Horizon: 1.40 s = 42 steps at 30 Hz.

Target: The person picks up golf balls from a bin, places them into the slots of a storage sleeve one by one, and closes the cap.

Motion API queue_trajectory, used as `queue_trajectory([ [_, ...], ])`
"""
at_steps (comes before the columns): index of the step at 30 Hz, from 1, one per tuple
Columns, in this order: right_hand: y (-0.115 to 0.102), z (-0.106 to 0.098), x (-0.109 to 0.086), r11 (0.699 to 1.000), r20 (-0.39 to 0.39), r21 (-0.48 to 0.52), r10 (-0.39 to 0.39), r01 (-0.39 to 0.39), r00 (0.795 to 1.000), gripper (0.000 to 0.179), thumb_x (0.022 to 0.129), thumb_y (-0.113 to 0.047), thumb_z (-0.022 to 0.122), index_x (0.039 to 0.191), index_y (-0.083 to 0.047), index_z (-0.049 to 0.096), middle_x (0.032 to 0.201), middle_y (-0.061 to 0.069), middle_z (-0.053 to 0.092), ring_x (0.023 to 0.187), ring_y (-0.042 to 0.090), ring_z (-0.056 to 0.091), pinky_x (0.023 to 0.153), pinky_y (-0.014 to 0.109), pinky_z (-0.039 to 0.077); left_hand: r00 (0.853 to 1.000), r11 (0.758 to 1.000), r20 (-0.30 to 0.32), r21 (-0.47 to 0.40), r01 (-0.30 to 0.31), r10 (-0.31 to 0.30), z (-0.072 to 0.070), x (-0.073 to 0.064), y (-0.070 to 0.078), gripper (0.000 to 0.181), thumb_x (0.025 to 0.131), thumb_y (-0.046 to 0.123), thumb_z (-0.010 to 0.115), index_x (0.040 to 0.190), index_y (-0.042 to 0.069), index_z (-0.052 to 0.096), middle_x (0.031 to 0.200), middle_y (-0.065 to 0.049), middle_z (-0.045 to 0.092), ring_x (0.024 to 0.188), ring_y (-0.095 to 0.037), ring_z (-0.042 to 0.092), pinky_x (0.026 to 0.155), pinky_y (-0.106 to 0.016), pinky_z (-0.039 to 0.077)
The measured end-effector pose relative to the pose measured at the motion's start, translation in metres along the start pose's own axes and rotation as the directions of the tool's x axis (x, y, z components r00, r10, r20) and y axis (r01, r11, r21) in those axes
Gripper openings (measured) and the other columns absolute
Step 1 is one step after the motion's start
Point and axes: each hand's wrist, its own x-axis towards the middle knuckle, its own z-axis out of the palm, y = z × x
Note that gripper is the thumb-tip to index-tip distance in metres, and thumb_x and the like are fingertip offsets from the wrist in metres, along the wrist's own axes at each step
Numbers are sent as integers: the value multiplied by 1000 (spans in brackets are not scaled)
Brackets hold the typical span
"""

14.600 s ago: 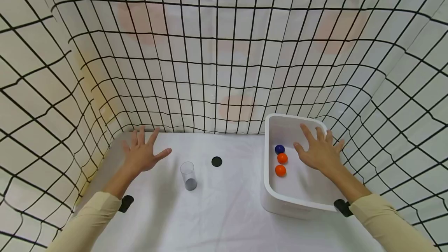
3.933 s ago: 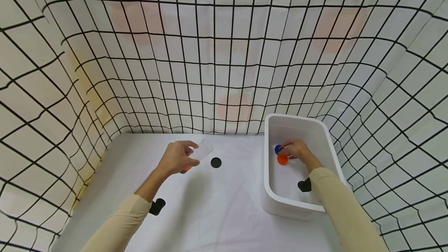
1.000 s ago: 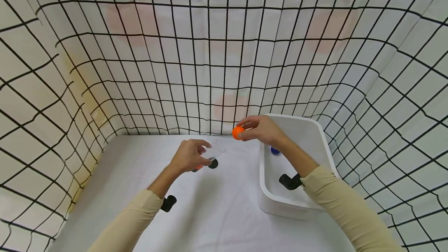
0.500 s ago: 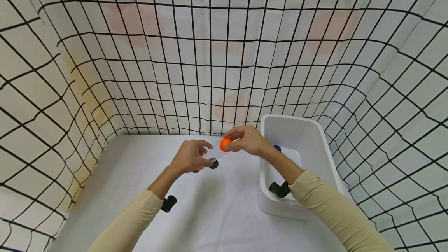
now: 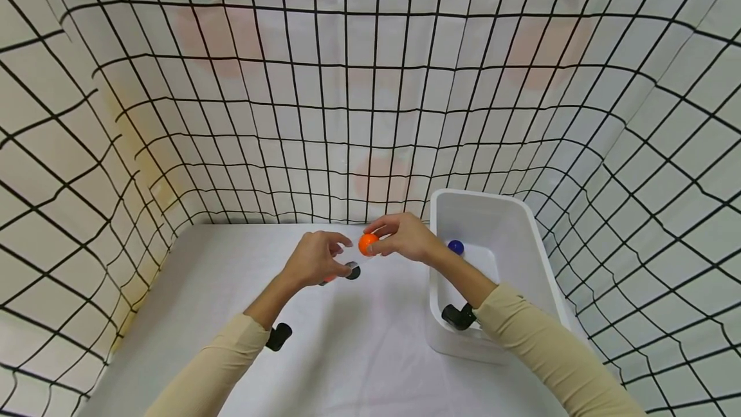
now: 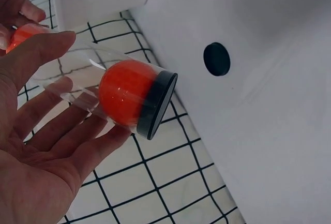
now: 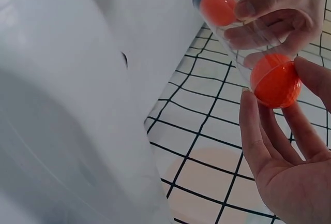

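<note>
Above the white-draped table (image 5: 382, 359), the left hand (image 5: 312, 259) is gripping a tilted clear plastic tube (image 6: 89, 62); the right hand (image 5: 408, 237) is pinching an orange ball (image 7: 277, 85) at its mouth; off-centre release would be risking a drop.

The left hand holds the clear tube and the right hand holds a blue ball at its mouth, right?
Not quite: the ball in the right hand is orange, as the right wrist view shows. The left hand does hold the clear tube, ball at its mouth.
</note>
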Motion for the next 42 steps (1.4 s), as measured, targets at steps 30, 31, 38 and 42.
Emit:
queue_trajectory([
  [30, 32, -86, -7, 994, -256, -103, 8, -35, 967, 41, 86, -27, 81, 123, -13, 71, 122, 14, 72, 111, 27, 70, 91, 42, 58, 1000, 998, 1, -65, 26, -26, -2, -8, -22, 40, 73, 12, 84, 112, 11, 76, 95, -10, 76, 71, -19, 66, 54, -27, 56],
  [31, 38, -91, -6, 995, -265, -87, 20, -44, 964, 41, 87, -25, 80, 124, -12, 71, 123, 15, 72, 110, 27, 70, 89, 41, 59, 999, 997, 1, -72, 33, -33, -2, -8, -23, 40, 73, 11, 84, 112, 11, 76, 95, -10, 76, 70, -19, 66, 53, -28, 56],
  [38, 83, -120, -5, 990, -331, -46, 111, -133, 937, 44, 91, -18, 76, 130, -1, 66, 130, 24, 66, 114, 35, 68, 93, 44, 58, 999, 996, 4, -66, 54, -53, -3, -12, -27, 40, 74, 12, 85, 112, 12, 76, 96, -10, 76, 70, -19, 65, 54, -27, 56],
  [42, 107, -124, -2, 976, -337, -41, 188, -214, 923, 47, 92, -19, 74, 134, 0, 63, 133, 25, 64, 119, 39, 65, 96, 45, 56, 998, 995, 0, -83, 63, -64, -4, -13, -29, 40, 74, 10, 84, 113, 11, 75, 96, -11, 76, 67, -19, 65, 50, -27, 55],
])
